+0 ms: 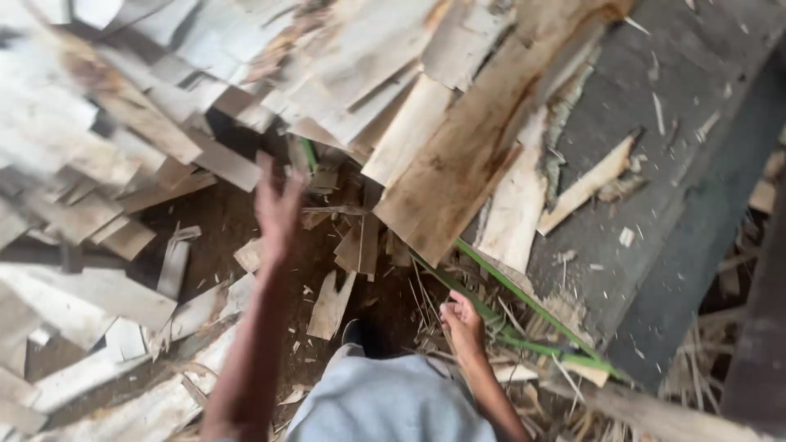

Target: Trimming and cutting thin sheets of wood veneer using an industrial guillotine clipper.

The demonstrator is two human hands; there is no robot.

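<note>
Looking down: onto a dirt floor [221,225], dark brown, littered with chips and splinters of pale wood.
Left side: heaped with thin wood veneer scraps [98,147], whitish and grey, overlapping at all angles, blurred by motion.
Top centre: piled with broader veneer sheets [458,155], tan with brown staining, tilted down toward the floor.
Right side: taken up by a dark grey slab [679,172], flat and dusty, strewn with slivers and one pale wood shard [589,184].
Far right edge: dark beam, blurred, with straw-like fibres beneath.
Left hand [277,211]: raised over the bare floor patch, fingers spread wide apart, gripping nothing, blurred; nearest to small scraps just beyond the fingertips.
Right hand [463,323]: low, beside the slab's edge, fingers curled closed around a green strap [524,299].
Green strap: thin, bright green, running from the curled hand diagonally up under the stained sheets and also down to the right along the slab's edge, lying among dry fibres.
Bottom centre: grey trouser leg [389,405] and dark shoe tip [360,334], standing on the floor between both arms.
</note>
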